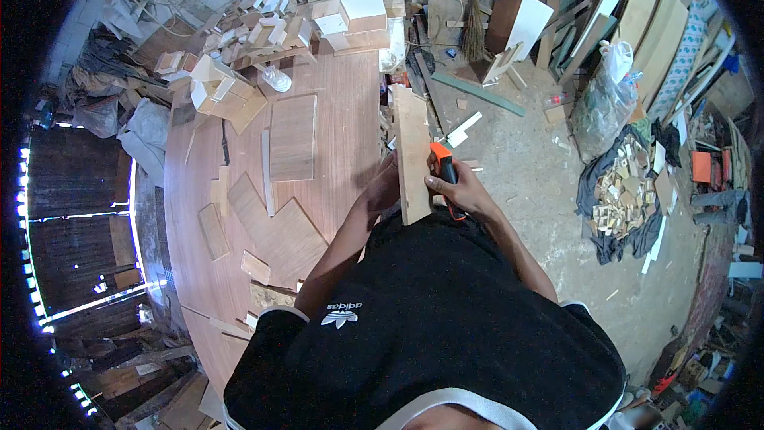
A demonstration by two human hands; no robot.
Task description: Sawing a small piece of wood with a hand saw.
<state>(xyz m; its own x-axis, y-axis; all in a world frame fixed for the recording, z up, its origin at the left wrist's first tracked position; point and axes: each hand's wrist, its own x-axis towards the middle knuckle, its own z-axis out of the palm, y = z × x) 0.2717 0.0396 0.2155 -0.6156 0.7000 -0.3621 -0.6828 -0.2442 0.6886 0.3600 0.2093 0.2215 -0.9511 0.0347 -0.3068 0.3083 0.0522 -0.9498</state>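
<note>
A narrow wooden board [411, 159] stands on edge in front of my body, its broad face toward me. My left hand [386, 181] grips it from the left side, with the fingers mostly hidden behind the wood. Closed round a tool with an orange-and-black handle [442, 161], my right hand [468, 193] is just right of the board, its thumb close to the board's edge. The tool's working end cannot be made out, so its exact kind is unclear.
A wooden table [342, 123] on the left carries a square panel [293, 139], cut plywood pieces [278, 243] and a clear plastic cup [276, 78]. Offcuts fill a dark cloth [625, 191] on the floor at right, near a plastic bag [605, 103]. A broom [473, 24] leans at the back.
</note>
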